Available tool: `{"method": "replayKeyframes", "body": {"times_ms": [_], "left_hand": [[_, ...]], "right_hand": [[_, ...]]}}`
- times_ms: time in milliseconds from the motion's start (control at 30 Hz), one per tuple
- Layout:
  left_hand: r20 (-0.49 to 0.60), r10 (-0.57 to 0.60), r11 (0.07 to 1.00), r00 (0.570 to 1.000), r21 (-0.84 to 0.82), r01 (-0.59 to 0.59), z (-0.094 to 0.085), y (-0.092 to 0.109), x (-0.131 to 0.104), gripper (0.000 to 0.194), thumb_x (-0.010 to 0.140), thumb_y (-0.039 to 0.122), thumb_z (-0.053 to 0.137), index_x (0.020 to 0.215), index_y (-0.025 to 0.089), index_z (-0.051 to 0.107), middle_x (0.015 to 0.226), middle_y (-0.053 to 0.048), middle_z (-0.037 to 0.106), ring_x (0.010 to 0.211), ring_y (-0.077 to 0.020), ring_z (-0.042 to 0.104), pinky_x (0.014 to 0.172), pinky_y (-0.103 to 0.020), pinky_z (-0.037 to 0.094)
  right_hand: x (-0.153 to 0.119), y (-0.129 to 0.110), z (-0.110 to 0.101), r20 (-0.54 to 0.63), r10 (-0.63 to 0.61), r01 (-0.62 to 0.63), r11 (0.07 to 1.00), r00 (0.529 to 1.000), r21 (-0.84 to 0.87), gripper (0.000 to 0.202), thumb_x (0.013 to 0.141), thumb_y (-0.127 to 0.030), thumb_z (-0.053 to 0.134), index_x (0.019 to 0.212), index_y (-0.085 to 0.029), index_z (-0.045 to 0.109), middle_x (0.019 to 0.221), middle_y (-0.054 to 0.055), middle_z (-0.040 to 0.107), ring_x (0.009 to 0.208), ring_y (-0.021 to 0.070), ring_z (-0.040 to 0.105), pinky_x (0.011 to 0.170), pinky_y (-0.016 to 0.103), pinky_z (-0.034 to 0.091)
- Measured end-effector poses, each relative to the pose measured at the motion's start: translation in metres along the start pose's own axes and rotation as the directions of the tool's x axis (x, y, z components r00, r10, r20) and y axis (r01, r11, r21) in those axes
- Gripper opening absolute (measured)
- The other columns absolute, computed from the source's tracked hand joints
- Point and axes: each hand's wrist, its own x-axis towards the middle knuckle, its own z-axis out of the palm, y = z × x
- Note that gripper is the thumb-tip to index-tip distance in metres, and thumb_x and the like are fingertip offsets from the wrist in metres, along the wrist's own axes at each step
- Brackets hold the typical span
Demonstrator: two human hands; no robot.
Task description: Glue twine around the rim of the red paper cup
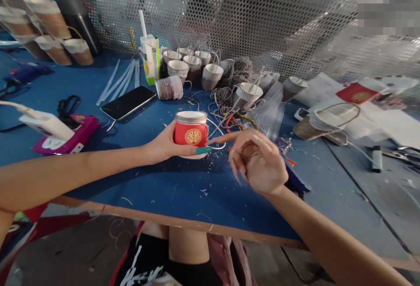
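Head view, red cup: upright at the centre of the frame, pale rim uppermost; whether its base touches the blue worktop is hard to tell.
Left hand: grip closed around the cup from its left side, thumb across the front below the gold emblem.
Right hand: right of centre, grip released, index finger stretched to the cup's right side beside a white cord; contact is unclear.
Handling: probably light and fairly stiff, with a smooth red band that might slip; the cord looks thin and bendy.
Best hold: likely around the red band, under the rim, away from the cord.
Behind: grey-brown cups at upper centre, phone left of them.
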Motion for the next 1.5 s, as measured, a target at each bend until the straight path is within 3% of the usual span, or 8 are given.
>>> {"method": "replayKeyframes", "body": {"times_ms": [167, 367, 533, 633, 800, 1100, 1267, 1500], "left_hand": [[0.036, 0.006, 1.000, 0.999, -0.014, -0.006, -0.001, 0.001, 0.000, 0.064, 0.053, 0.032, 0.092, 0.108, 0.018, 0.062, 0.109, -0.007, 0.073, 0.100, -0.0241, 0.069, 0.089, -0.038, 0.055], [0.082, -0.021, 0.996, 0.996, -0.081, 0.027, -0.004, 0.001, -0.003, 0.065, 0.054, 0.034, 0.091, 0.111, 0.020, 0.064, 0.099, -0.006, 0.075, 0.089, -0.0226, 0.071, 0.084, -0.037, 0.056], [0.059, -0.024, 0.993, 0.998, -0.114, 0.030, -0.003, 0.003, -0.003, 0.060, 0.054, 0.032, 0.092, 0.107, 0.019, 0.065, 0.094, -0.005, 0.076, 0.085, -0.0196, 0.071, 0.083, -0.035, 0.056], [0.081, -0.007, 0.994, 0.997, -0.112, 0.016, -0.002, 0.003, -0.002, 0.057, 0.056, 0.032, 0.091, 0.106, 0.018, 0.067, 0.097, -0.005, 0.077, 0.088, -0.0205, 0.072, 0.085, -0.035, 0.056], [0.153, 0.005, 0.989, 0.988, -0.144, 0.017, -0.002, 0.005, -0.002, 0.051, 0.060, 0.034, 0.089, 0.104, 0.018, 0.069, 0.097, -0.005, 0.078, 0.089, -0.0215, 0.073, 0.087, -0.036, 0.055], [0.186, -0.026, 0.992, 0.982, -0.119, 0.049, -0.011, -0.003, -0.004, 0.069, 0.062, 0.028, 0.087, 0.125, 0.021, 0.058, 0.123, -0.012, 0.071, 0.117, -0.0340, 0.065, 0.098, -0.047, 0.050], [0.234, 0.006, 0.985, 0.972, -0.168, 0.034, -0.007, 0.002, -0.004, 0.065, 0.064, 0.025, 0.085, 0.124, 0.022, 0.060, 0.117, -0.010, 0.074, 0.110, -0.0310, 0.069, 0.098, -0.046, 0.051], [0.233, -0.032, 0.974, 0.972, -0.212, 0.083, -0.006, 0.006, -0.002, 0.068, 0.062, 0.025, 0.084, 0.125, 0.019, 0.062, 0.127, -0.013, 0.070, 0.118, -0.0345, 0.064, 0.100, -0.048, 0.050]], "right_hand": [[-0.004, 0.000, 0.003, 0.183, 0.122, -0.142, 0.985, 0.976, 0.100, 0.029, 0.089, -0.048, 0.052, 0.083, -0.021, 0.059, 0.125, 0.009, 0.070, 0.032, 0.0010, 0.036, 0.034, 0.022, 0.042], [0.002, -0.002, 0.000, 0.057, 0.176, -0.184, 0.959, 0.983, 0.215, 0.032, 0.091, -0.042, 0.043, 0.074, -0.020, 0.059, 0.124, 0.008, 0.071, 0.029, 0.0008, 0.030, 0.028, 0.022, 0.033], [-0.004, 0.004, 0.001, -0.223, -0.052, 0.083, 0.988, 0.974, 0.129, 0.033, 0.089, -0.037, 0.050, 0.063, -0.020, 0.060, 0.080, 0.006, 0.076, 0.028, 0.0037, 0.033, 0.027, 0.022, 0.026], [-0.009, 0.007, 0.003, -0.151, -0.221, 0.227, 0.974, 0.963, 0.022, 0.032, 0.090, -0.037, 0.055, 0.064, -0.019, 0.061, 0.073, 0.005, 0.073, 0.029, 0.0045, 0.039, 0.029, 0.022, 0.032], [-0.011, 0.003, 0.006, 0.118, -0.059, 0.040, 0.987, 0.991, 0.153, 0.026, 0.087, -0.046, 0.057, 0.082, -0.020, 0.061, 0.098, 0.005, 0.073, 0.033, 0.0039, 0.041, 0.032, 0.023, 0.042], [-0.008, 0.002, 0.004, 0.249, 0.042, -0.123, 0.940, 0.968, 0.319, 0.027, 0.088, -0.046, 0.046, 0.088, -0.021, 0.055, 0.132, 0.011, 0.063, 0.035, 0.0025, 0.041, 0.033, 0.024, 0.042], [-0.007, 0.001, 0.004, 0.251, 0.078, -0.166, 0.921, 0.965, 0.353, 0.028, 0.088, -0.048, 0.047, 0.088, -0.021, 0.056, 0.133, 0.010, 0.063, 0.035, 0.0028, 0.041, 0.031, 0.024, 0.043], [-0.003, 0.001, 0.001, 0.083, 0.125, -0.147, 0.911, 0.989, 0.384, 0.032, 0.093, -0.042, 0.037, 0.077, -0.020, 0.054, 0.118, 0.007, 0.071, 0.032, 0.0021, 0.031, 0.027, 0.022, 0.031]]}}
